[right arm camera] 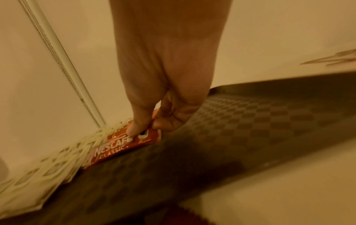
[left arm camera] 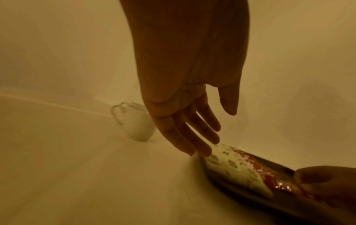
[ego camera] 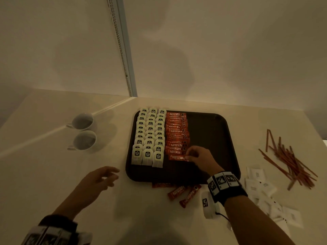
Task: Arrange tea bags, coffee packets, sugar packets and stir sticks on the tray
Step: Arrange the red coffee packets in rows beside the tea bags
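Note:
A dark tray (ego camera: 212, 135) (right arm camera: 250, 129) lies on the white table. Three columns of white tea bags (ego camera: 149, 137) (left arm camera: 231, 164) (right arm camera: 48, 172) fill its left side. Beside them runs a column of red coffee packets (ego camera: 177, 133) (left arm camera: 273, 178). My right hand (ego camera: 190, 157) (right arm camera: 149, 126) pinches the right end of the nearest coffee packet (ego camera: 177, 157) (right arm camera: 119, 146), which lies on the tray at the column's front. My left hand (ego camera: 108, 175) (left arm camera: 202, 137) hovers with relaxed fingers over the table, left of the tray, holding nothing. Three loose coffee packets (ego camera: 182, 191) lie in front of the tray.
Two white cups (ego camera: 83, 131) (left arm camera: 134, 123) stand left of the tray. A heap of brown stir sticks (ego camera: 290, 161) (right arm camera: 335, 58) and a scatter of white sugar packets (ego camera: 265, 197) lie to the tray's right. Walls meet behind the table, with a bead chain (ego camera: 120, 45).

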Demonstrator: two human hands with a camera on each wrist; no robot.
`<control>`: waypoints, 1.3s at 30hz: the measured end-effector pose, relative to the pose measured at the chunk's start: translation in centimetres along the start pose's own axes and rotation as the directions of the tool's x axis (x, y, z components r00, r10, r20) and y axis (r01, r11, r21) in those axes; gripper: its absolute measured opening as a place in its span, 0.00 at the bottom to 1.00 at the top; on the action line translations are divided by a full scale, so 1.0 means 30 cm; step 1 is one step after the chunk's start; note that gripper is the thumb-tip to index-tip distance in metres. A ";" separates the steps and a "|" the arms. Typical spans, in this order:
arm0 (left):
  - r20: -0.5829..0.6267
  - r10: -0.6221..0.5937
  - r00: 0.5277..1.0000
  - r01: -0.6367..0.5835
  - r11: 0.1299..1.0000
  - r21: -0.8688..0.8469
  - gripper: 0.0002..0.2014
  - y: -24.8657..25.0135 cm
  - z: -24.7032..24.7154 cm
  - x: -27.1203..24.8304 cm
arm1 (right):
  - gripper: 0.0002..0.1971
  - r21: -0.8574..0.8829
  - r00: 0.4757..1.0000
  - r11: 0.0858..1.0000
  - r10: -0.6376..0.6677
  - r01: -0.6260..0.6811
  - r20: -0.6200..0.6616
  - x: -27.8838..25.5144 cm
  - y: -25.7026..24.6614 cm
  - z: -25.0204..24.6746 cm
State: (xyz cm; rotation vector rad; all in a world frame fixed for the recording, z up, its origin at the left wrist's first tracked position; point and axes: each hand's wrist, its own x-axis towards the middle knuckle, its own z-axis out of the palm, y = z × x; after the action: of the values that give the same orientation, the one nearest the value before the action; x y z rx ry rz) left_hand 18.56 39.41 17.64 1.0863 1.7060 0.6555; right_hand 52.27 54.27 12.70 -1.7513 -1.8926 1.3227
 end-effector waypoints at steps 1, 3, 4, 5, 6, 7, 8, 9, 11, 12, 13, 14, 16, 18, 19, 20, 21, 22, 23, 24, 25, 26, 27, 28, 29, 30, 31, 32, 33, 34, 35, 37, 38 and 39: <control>-0.009 -0.028 1.000 0.028 1.000 0.010 0.07 -0.030 -0.005 -0.018 | 0.05 -0.008 1.000 1.000 0.004 -0.004 0.002 0.008 0.002 0.009; -0.028 -0.081 0.996 0.082 0.997 0.009 0.09 -0.078 -0.014 -0.049 | 0.04 -0.025 1.000 1.000 0.008 -0.009 -0.027 0.023 -0.001 0.024; -0.042 -0.109 0.993 0.109 0.994 -0.003 0.08 -0.095 -0.015 -0.063 | 0.05 -0.031 0.998 0.999 0.016 -0.018 -0.054 0.030 -0.003 0.029; -0.054 -0.134 0.990 0.133 0.991 -0.022 0.08 -0.109 -0.017 -0.075 | 0.05 -0.041 0.996 0.999 0.029 -0.032 -0.085 0.037 -0.004 0.034; -0.067 -0.156 0.985 0.154 0.987 -0.044 0.07 -0.120 -0.017 -0.085 | 0.05 -0.054 0.993 0.997 0.041 -0.048 -0.115 0.044 -0.003 0.037; -0.079 -0.175 0.981 0.170 0.983 -0.065 0.07 -0.130 -0.018 -0.093 | 0.06 -0.066 0.989 0.996 0.054 -0.064 -0.138 0.049 -0.004 0.041; -0.090 -0.192 0.977 0.185 0.979 -0.085 0.07 -0.139 -0.020 -0.099 | 0.06 -0.075 0.986 0.994 0.064 -0.076 -0.152 0.053 -0.004 0.044; -0.097 -0.208 0.973 0.198 0.975 -0.101 0.07 -0.147 -0.023 -0.104 | 0.06 -0.088 0.985 0.993 0.070 -0.085 -0.161 0.057 -0.004 0.047; -0.107 -0.230 0.967 0.217 0.969 -0.118 0.07 -0.158 -0.027 -0.112 | 0.08 -0.127 0.982 0.988 0.065 -0.089 -0.178 0.062 -0.006 0.053; -0.112 -0.235 0.966 0.221 0.968 -0.123 0.07 -0.162 -0.029 -0.114 | 0.08 -0.145 0.980 0.985 0.062 -0.090 -0.188 0.062 -0.007 0.054; -0.117 -0.235 0.965 0.221 0.967 -0.125 0.07 -0.166 -0.031 -0.116 | 0.09 -0.159 0.979 0.983 0.060 -0.092 -0.195 0.063 -0.008 0.057; -0.121 -0.233 0.965 0.219 0.968 -0.124 0.07 -0.168 -0.032 -0.118 | 0.09 -0.167 0.979 0.981 0.061 -0.094 -0.195 0.063 -0.008 0.059; -0.121 -0.223 0.967 0.209 0.971 -0.117 0.08 -0.166 -0.033 -0.120 | 0.11 -0.172 0.979 0.980 0.066 -0.099 -0.192 0.064 -0.008 0.062; -0.113 -0.201 0.973 0.190 0.977 -0.100 0.08 -0.156 -0.030 -0.119 | 0.13 -0.161 0.977 0.982 0.070 -0.103 -0.200 0.061 -0.008 0.058; -0.107 -0.187 0.977 0.177 0.980 -0.093 0.08 -0.148 -0.029 -0.117 | 0.14 -0.148 0.975 0.984 0.069 -0.101 -0.210 0.056 -0.009 0.052; -0.097 -0.172 0.980 0.164 0.983 -0.085 0.08 -0.137 -0.027 -0.116 | 0.15 -0.134 0.972 0.986 0.063 -0.095 -0.226 0.048 -0.011 0.044; -0.086 -0.156 0.984 0.150 0.986 -0.075 0.08 -0.125 -0.026 -0.112 | 0.15 -0.118 0.969 0.989 0.053 -0.084 -0.243 0.035 -0.015 0.035; -0.074 -0.141 0.987 0.137 0.989 -0.064 0.08 -0.113 -0.022 -0.108 | 0.15 -0.098 0.966 0.993 0.040 -0.067 -0.257 0.019 -0.022 0.024; -0.060 -0.124 0.990 0.121 0.991 -0.054 0.07 -0.100 -0.017 -0.103 | 0.14 -0.078 0.964 0.996 0.022 -0.044 -0.264 -0.001 -0.030 0.012; -0.044 -0.104 0.994 0.102 0.994 -0.047 0.08 -0.086 -0.009 -0.099 | 0.13 -0.064 0.966 0.998 0.000 -0.017 -0.260 -0.026 -0.040 0.000; -0.026 -0.079 0.997 0.078 0.996 -0.038 0.08 -0.070 0.001 -0.093 | 0.11 -0.059 0.969 0.998 -0.022 0.008 -0.245 -0.052 -0.051 -0.011; -0.009 -0.053 0.999 0.052 0.998 -0.026 0.08 -0.053 0.013 -0.083 | 0.09 -0.058 0.974 0.998 -0.043 0.031 -0.223 -0.077 -0.061 -0.020; 0.013 -0.027 1.000 0.027 1.000 -0.009 0.08 -0.039 0.028 -0.082 | 0.06 -0.058 0.976 0.997 -0.060 0.049 -0.208 -0.115 -0.068 -0.022; 0.038 -0.003 0.999 0.002 1.000 0.008 0.08 -0.025 0.049 -0.076 | 0.04 -0.057 0.978 0.997 -0.064 0.053 -0.197 -0.151 -0.073 -0.022; 0.073 0.025 0.997 -0.027 0.999 0.027 0.08 -0.012 0.074 -0.070 | 0.02 -0.057 0.981 0.997 -0.055 0.045 -0.185 -0.191 -0.074 -0.018; 0.117 0.053 0.992 -0.060 0.997 0.055 0.07 0.000 0.105 -0.063 | 0.02 -0.055 0.987 0.998 -0.033 0.024 -0.158 -0.228 -0.072 -0.010; 0.168 0.082 0.982 -0.098 0.991 0.091 0.07 0.011 0.139 -0.054 | 0.02 -0.057 0.994 0.998 -0.005 -0.001 -0.110 -0.262 -0.069 0.002; 0.220 0.107 0.970 -0.140 0.980 0.140 0.06 0.020 0.178 -0.044 | 0.03 -0.075 0.999 0.997 0.021 -0.024 -0.045 -0.291 -0.066 0.017; 0.272 0.130 0.954 -0.187 0.962 0.197 0.07 0.027 0.218 -0.032 | 0.05 -0.122 0.999 0.992 0.044 -0.041 0.021 -0.314 -0.064 0.035; 0.318 0.147 0.937 -0.234 0.937 0.257 0.09 0.034 0.258 -0.021 | 0.08 -0.201 0.994 0.978 0.069 -0.052 0.080 -0.334 -0.061 0.053; 0.355 0.163 0.921 -0.280 0.909 0.310 0.12 0.040 0.298 -0.011 | 0.12 -0.298 0.986 0.953 0.100 -0.057 0.130 -0.351 -0.058 0.071; 0.403 0.209 0.891 -0.374 0.843 0.388 0.15 0.053 0.366 0.004 | 0.23 -0.465 0.954 0.881 0.209 -0.089 0.213 -0.381 -0.051 0.111; 0.429 0.231 0.873 -0.420 0.803 0.423 0.18 0.055 0.396 0.010 | 0.28 -0.519 0.933 0.847 0.272 -0.116 0.235 -0.394 -0.048 0.131; 0.459 0.244 0.854 -0.465 0.754 0.464 0.20 0.057 0.420 0.014 | 0.32 -0.561 0.916 0.817 0.321 -0.138 0.242 -0.405 -0.045 0.152</control>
State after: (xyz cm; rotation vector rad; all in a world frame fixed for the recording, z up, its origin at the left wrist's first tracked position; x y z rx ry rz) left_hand 30.76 39.84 14.02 1.8716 1.3790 0.1303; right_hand 51.23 41.66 15.84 -2.2000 -2.4906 1.3146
